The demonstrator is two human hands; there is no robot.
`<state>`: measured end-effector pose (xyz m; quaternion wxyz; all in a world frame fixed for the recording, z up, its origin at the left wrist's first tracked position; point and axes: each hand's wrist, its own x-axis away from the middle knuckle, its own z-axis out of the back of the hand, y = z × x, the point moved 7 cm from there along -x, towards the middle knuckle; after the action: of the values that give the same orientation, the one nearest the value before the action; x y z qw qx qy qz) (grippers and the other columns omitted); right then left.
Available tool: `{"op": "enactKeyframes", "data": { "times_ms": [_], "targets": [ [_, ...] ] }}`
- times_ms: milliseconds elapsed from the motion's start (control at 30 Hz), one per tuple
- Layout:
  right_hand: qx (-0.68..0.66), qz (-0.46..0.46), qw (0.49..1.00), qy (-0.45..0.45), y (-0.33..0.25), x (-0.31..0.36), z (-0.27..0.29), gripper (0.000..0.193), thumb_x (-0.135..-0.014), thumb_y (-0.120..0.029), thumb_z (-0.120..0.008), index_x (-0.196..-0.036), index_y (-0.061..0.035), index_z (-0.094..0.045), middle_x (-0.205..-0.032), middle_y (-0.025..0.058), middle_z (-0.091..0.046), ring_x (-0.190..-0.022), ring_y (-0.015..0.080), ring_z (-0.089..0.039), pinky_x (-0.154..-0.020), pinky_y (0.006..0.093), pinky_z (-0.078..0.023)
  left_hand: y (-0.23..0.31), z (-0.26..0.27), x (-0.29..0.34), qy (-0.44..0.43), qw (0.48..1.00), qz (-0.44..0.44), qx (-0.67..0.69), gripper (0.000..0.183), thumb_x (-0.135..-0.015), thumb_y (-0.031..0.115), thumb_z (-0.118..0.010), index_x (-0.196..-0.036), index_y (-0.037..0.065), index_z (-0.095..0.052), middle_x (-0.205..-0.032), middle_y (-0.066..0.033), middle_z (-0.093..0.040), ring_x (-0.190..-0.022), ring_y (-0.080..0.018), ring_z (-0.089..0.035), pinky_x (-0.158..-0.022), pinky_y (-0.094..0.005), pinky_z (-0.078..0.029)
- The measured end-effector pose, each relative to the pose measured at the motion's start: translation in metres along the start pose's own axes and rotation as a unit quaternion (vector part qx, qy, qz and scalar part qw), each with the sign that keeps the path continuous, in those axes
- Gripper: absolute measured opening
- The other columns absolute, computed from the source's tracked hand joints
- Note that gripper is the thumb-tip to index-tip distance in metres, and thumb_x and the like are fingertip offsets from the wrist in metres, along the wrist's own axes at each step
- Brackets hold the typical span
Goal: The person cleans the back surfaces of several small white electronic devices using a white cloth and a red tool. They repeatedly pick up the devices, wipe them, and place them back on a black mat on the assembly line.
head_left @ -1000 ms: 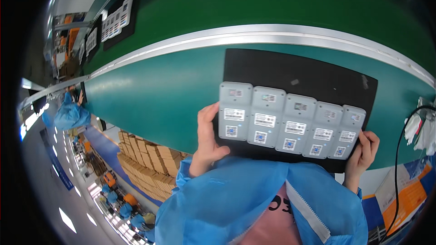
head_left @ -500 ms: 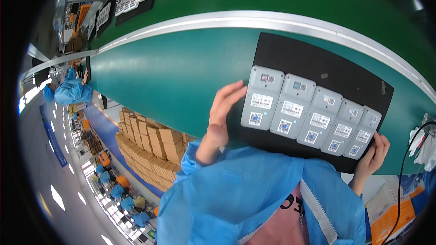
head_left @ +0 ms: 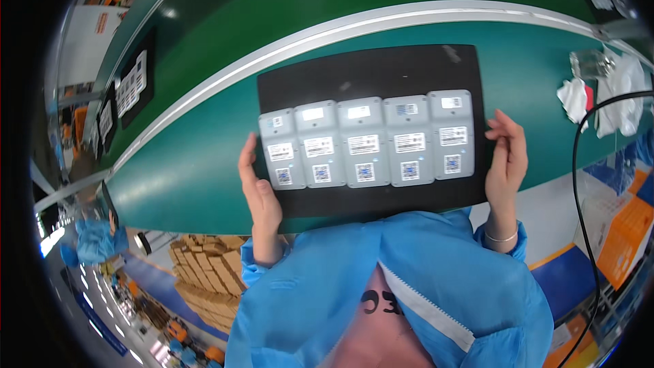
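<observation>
A row of several flat grey handheld devices point(head_left: 364, 160) lies on a black mat point(head_left: 381, 71), with white labels and square codes facing up. At the mat's left edge, my left hand point(head_left: 262, 191) rests beside the leftmost device, fingers stretched along the side and thumb turned inward. My right hand point(head_left: 505, 160) is at the mat's right edge, its fingers loosely bent and apart, with nothing visible in them. Whether either hand presses on the mat edge, I cannot tell.
The mat lies on a green bench point(head_left: 184, 170) with a metal rail point(head_left: 381, 12) behind it. Another device-laden mat point(head_left: 129, 88) sits beyond the rail. Plastic bags point(head_left: 620, 88) and a black cable point(head_left: 579, 163) are at right; stacked cartons point(head_left: 204, 269) are at left.
The view has turned, and the mat with its devices now appears straighter and further left. My right hand has gone from the end device's lower corner to the mat's right side.
</observation>
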<state>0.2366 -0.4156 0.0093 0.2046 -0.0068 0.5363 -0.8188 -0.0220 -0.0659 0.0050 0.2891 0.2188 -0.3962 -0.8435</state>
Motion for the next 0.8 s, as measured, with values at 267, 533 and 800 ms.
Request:
{"op": "enactKeyframes", "data": {
  "times_ms": [267, 533, 800],
  "targets": [
    [0.209, 0.266, 0.895, -0.289, -0.049, 0.009, -0.035, 0.070, -0.090, -0.031, -0.075, -0.150, -0.0032, -0.051, -0.166, 0.0277, -0.025, -0.152, 0.0512, -0.027, -0.123, 0.0557, -0.026, 0.018, -0.013, -0.006, -0.193, 0.951, -0.151, -0.190, 0.104, -0.072, 0.048, -0.087, -0.159, 0.013, -0.042, -0.167, -0.0268, -0.023, -0.153, -0.0457, -0.024, -0.121, -0.0535, -0.019],
    [0.144, 0.251, 0.918, -0.270, -0.077, 0.029, -0.078, 0.085, -0.081, -0.028, -0.084, -0.155, -0.0095, -0.047, -0.166, 0.0325, -0.018, -0.152, 0.0554, -0.021, -0.121, 0.0622, -0.026, 0.055, -0.044, -0.002, -0.175, 0.958, -0.175, -0.143, 0.097, -0.081, 0.054, -0.079, -0.159, 0.009, -0.041, -0.167, -0.0307, -0.019, -0.157, -0.0449, -0.016, -0.124, -0.0625, -0.002],
    [0.017, 0.131, 0.957, -0.259, -0.073, 0.028, -0.084, 0.094, -0.075, -0.019, -0.091, -0.157, -0.0073, -0.044, -0.169, 0.0313, -0.006, -0.154, 0.0511, -0.022, -0.120, 0.0524, -0.034, 0.069, -0.062, -0.001, -0.158, 0.965, -0.181, -0.109, 0.100, -0.070, 0.037, -0.093, -0.155, 0.012, -0.046, -0.166, -0.0316, -0.021, -0.153, -0.0476, -0.027, -0.122, -0.0618, -0.022]
  ]
}}
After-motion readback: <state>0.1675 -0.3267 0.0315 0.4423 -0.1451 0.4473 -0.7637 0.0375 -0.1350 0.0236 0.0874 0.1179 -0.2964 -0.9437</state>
